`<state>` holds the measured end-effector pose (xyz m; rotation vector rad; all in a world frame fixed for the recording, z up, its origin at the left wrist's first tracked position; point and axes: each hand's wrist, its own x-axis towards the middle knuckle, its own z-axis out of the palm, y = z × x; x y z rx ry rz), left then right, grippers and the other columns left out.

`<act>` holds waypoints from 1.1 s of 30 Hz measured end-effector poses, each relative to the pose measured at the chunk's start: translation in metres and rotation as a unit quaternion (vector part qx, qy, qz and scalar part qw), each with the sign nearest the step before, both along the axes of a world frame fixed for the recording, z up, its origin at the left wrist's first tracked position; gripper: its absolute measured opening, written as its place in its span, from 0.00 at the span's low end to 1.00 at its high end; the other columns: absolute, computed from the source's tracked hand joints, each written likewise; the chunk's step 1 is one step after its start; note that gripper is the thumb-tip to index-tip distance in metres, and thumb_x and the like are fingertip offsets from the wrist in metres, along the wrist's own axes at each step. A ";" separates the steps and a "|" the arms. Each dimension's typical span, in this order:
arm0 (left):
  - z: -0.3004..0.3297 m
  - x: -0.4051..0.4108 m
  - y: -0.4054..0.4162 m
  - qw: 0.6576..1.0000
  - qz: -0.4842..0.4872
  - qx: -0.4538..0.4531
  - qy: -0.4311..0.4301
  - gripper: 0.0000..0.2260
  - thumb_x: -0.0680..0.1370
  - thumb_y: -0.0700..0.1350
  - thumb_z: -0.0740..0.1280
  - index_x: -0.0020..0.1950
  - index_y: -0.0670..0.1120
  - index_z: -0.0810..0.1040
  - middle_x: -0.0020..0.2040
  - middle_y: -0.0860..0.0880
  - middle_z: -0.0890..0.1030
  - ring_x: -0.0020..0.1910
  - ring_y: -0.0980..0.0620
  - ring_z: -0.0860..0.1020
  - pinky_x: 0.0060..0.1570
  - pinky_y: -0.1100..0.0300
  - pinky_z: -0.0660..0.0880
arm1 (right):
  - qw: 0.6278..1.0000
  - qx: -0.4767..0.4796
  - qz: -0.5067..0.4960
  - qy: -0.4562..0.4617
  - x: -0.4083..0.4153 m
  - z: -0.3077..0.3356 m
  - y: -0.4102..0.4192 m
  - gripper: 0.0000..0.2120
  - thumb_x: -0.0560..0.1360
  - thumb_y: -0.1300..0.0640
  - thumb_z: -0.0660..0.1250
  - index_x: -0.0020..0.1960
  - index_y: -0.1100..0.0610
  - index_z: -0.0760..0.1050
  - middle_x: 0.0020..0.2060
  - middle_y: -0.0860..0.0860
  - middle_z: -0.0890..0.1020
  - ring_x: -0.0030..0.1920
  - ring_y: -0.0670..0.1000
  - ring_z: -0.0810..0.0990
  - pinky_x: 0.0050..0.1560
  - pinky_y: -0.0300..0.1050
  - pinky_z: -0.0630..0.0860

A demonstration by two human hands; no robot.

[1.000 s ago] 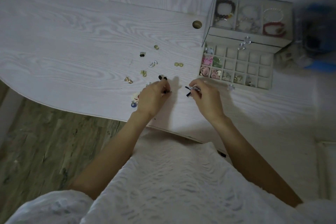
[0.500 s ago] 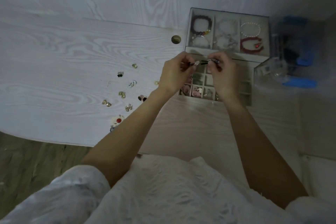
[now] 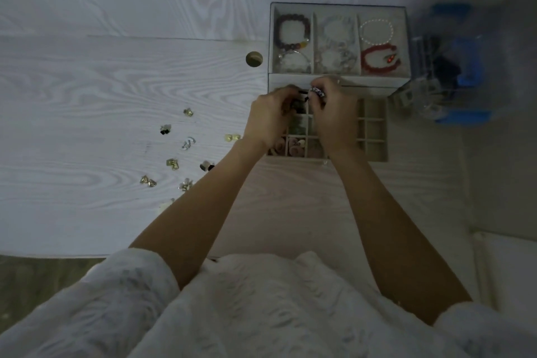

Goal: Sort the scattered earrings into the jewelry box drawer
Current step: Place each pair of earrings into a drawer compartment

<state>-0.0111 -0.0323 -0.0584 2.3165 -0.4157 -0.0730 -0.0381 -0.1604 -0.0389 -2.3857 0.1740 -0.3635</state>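
Earrings pinched, one in left hand (image 3: 271, 118), one in right hand (image 3: 334, 113), over drawer (image 3: 374, 136) far-left cells; advise lowering both into one vacant cell.

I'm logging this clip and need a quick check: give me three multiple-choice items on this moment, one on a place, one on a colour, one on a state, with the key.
1. Where are the two hands?
A. Over the back rows of the open drawer
B. Over the loose earrings
C. Off the desk

2. What colour is the bracelet in the near right compartment of the box's top tray?
A. Green
B. Red
C. Black

3. How is the drawer?
A. Pushed in
B. Lifted out
C. Pulled out toward the person

Key: A, the left hand and right hand meet above the drawer, right of the scattered earrings; B, the bracelet is red; C, the drawer's grid lies open in front of the jewelry box.
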 end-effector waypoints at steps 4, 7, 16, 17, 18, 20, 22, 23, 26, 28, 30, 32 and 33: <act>0.004 -0.010 0.018 0.998 0.011 0.020 -0.050 0.13 0.72 0.37 0.66 0.55 0.46 0.79 0.48 0.47 0.83 0.45 0.47 0.79 0.42 0.56 0.77 | 0.999 -0.022 0.017 0.034 0.002 -0.010 0.006 0.07 0.75 0.65 0.64 0.52 0.64 0.75 0.43 0.60 0.82 0.43 0.56 0.80 0.40 0.40 0.69; -0.002 -0.017 0.031 0.989 0.002 0.103 -0.105 0.08 0.74 0.44 0.66 0.51 0.47 0.80 0.44 0.47 0.82 0.45 0.43 0.76 0.35 0.53 0.75 | 0.993 -0.074 0.054 0.072 0.004 -0.015 0.009 0.10 0.74 0.66 0.64 0.54 0.64 0.75 0.49 0.62 0.80 0.50 0.60 0.79 0.47 0.47 0.73; -0.015 -0.034 0.029 0.956 -0.084 0.184 -0.214 0.14 0.73 0.44 0.59 0.51 0.48 0.82 0.50 0.55 0.83 0.49 0.48 0.74 0.40 0.56 0.71 | 0.976 -0.174 0.125 0.027 -0.015 -0.024 0.002 0.14 0.70 0.71 0.62 0.54 0.66 0.78 0.51 0.60 0.82 0.51 0.62 0.78 0.52 0.51 0.77; -0.015 -0.034 0.028 0.954 -0.086 0.191 -0.216 0.14 0.73 0.44 0.59 0.52 0.48 0.81 0.51 0.55 0.83 0.50 0.48 0.75 0.40 0.56 0.70 | 0.971 -0.200 0.130 0.024 -0.015 -0.027 0.000 0.14 0.69 0.71 0.63 0.54 0.66 0.79 0.51 0.59 0.82 0.50 0.62 0.78 0.53 0.50 0.77; -0.015 -0.033 0.028 0.952 -0.090 0.199 -0.216 0.14 0.73 0.44 0.59 0.52 0.48 0.81 0.50 0.55 0.83 0.50 0.48 0.75 0.40 0.56 0.69 | 0.966 -0.224 0.130 0.024 -0.014 -0.030 0.000 0.14 0.69 0.70 0.63 0.53 0.65 0.79 0.52 0.58 0.82 0.49 0.62 0.78 0.52 0.49 0.77; -0.012 -0.031 0.026 0.949 -0.094 0.213 -0.212 0.13 0.73 0.43 0.59 0.52 0.49 0.82 0.49 0.54 0.83 0.49 0.47 0.77 0.39 0.57 0.69 | 0.960 -0.255 0.111 0.027 -0.012 -0.032 0.000 0.12 0.70 0.67 0.63 0.52 0.64 0.80 0.51 0.57 0.82 0.48 0.61 0.78 0.51 0.47 0.75; -0.011 -0.031 0.027 0.949 -0.098 0.222 -0.203 0.13 0.72 0.44 0.60 0.51 0.49 0.82 0.49 0.54 0.82 0.48 0.46 0.78 0.40 0.58 0.70 | 0.960 -0.263 0.096 0.020 -0.010 -0.030 0.002 0.11 0.71 0.66 0.63 0.50 0.63 0.80 0.49 0.56 0.82 0.47 0.60 0.77 0.49 0.47 0.72; -0.011 -0.031 0.028 0.949 -0.099 0.224 -0.199 0.13 0.72 0.44 0.60 0.50 0.49 0.82 0.49 0.54 0.82 0.49 0.46 0.78 0.40 0.57 0.70 | 0.960 -0.261 0.102 0.016 -0.009 -0.029 0.002 0.11 0.71 0.66 0.62 0.50 0.62 0.80 0.49 0.55 0.82 0.47 0.59 0.77 0.49 0.47 0.71; -0.012 -0.031 0.030 0.951 -0.096 0.227 -0.189 0.13 0.72 0.45 0.59 0.50 0.49 0.82 0.50 0.54 0.82 0.50 0.47 0.76 0.41 0.55 0.71 | 0.953 -0.271 0.139 0.007 -0.009 -0.028 0.004 0.15 0.71 0.65 0.58 0.53 0.61 0.79 0.51 0.52 0.83 0.47 0.59 0.77 0.46 0.47 0.74; -0.013 -0.032 0.030 0.953 -0.098 0.220 -0.184 0.13 0.72 0.45 0.60 0.50 0.48 0.82 0.51 0.53 0.82 0.50 0.47 0.75 0.41 0.55 0.71 | 0.947 -0.291 0.137 0.012 -0.011 -0.032 0.003 0.17 0.71 0.65 0.57 0.55 0.59 0.79 0.53 0.51 0.82 0.47 0.59 0.77 0.46 0.46 0.74; -0.014 -0.032 0.031 0.954 -0.097 0.213 -0.185 0.13 0.72 0.45 0.60 0.50 0.48 0.82 0.51 0.53 0.82 0.50 0.47 0.75 0.41 0.55 0.72 | 0.949 -0.290 0.121 0.020 -0.012 -0.036 0.003 0.16 0.70 0.65 0.61 0.56 0.59 0.78 0.54 0.51 0.81 0.47 0.58 0.77 0.47 0.47 0.73; -0.014 -0.031 0.031 0.955 -0.095 0.212 -0.182 0.13 0.72 0.45 0.60 0.50 0.48 0.83 0.51 0.53 0.82 0.51 0.48 0.74 0.42 0.55 0.71 | 0.957 -0.270 0.108 0.011 -0.015 -0.035 0.001 0.16 0.71 0.66 0.61 0.57 0.60 0.77 0.54 0.53 0.81 0.48 0.58 0.77 0.51 0.48 0.74; -0.015 -0.031 0.031 0.956 -0.095 0.213 -0.180 0.13 0.72 0.45 0.60 0.49 0.48 0.83 0.51 0.53 0.82 0.51 0.48 0.73 0.42 0.55 0.71 | 0.958 -0.265 0.106 0.005 -0.017 -0.034 -0.001 0.16 0.71 0.67 0.61 0.57 0.61 0.77 0.53 0.54 0.81 0.48 0.58 0.77 0.53 0.49 0.75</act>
